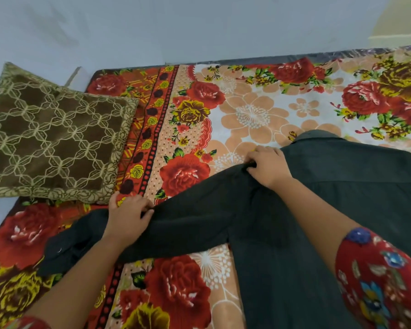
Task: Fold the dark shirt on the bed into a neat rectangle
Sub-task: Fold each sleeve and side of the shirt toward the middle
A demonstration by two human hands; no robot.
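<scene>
floral bed [259,115] — left hand [128,217] pinches dark shirt [342,210] sleeve [190,224], right hand [268,167] its shoulder.

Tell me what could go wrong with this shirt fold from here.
1. The cuff lies crumpled past the left hand, which grips the sleeve midway. Folded over like this, the cuff would likely bunch inside the fold.
2. The right hand pinches the dark shirt at the shoulder and gathers the cloth there, so the fold line may come out crooked.
</scene>
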